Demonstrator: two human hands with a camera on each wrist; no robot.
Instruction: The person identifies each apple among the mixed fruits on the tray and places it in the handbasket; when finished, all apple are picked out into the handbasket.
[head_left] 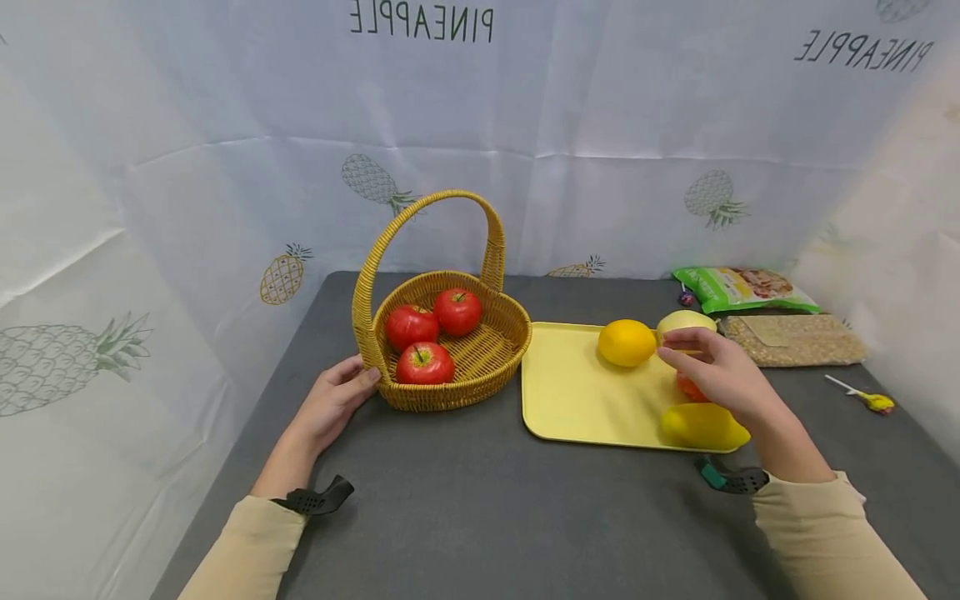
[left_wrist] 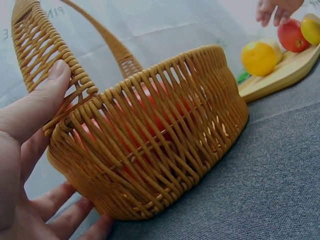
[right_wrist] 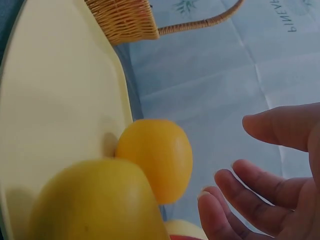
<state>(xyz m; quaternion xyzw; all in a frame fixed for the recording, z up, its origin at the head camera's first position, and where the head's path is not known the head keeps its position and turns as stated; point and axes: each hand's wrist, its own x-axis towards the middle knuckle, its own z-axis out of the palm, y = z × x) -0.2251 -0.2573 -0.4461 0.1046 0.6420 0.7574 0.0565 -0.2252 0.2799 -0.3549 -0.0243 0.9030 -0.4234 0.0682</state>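
My left hand (head_left: 335, 402) holds the left end of a wicker basket (left_wrist: 150, 135), thumb against the handle's base and fingertips at the lower side. Inside the basket lie three red apples (head_left: 424, 363). My right hand (head_left: 716, 371) hovers over the right part of a yellow tray (head_left: 577, 392), fingers loosely bent and thumb apart, nothing between them. Near its fingertips sits an orange-yellow fruit (head_left: 626, 342). A pale yellow fruit (head_left: 684, 322) is behind that hand, a red fruit (head_left: 688, 387) is partly hidden under it, and a long yellow fruit (head_left: 701, 427) lies at the tray's front right.
A green snack bag (head_left: 742, 289) and a clear pack of grains (head_left: 795, 340) lie at the back right. Lollipops are nearby, one yellow (head_left: 876, 402) and one dark (head_left: 686, 296). White curtain with pineapple prints (head_left: 600, 100) hangs behind the dark table (head_left: 487, 508).
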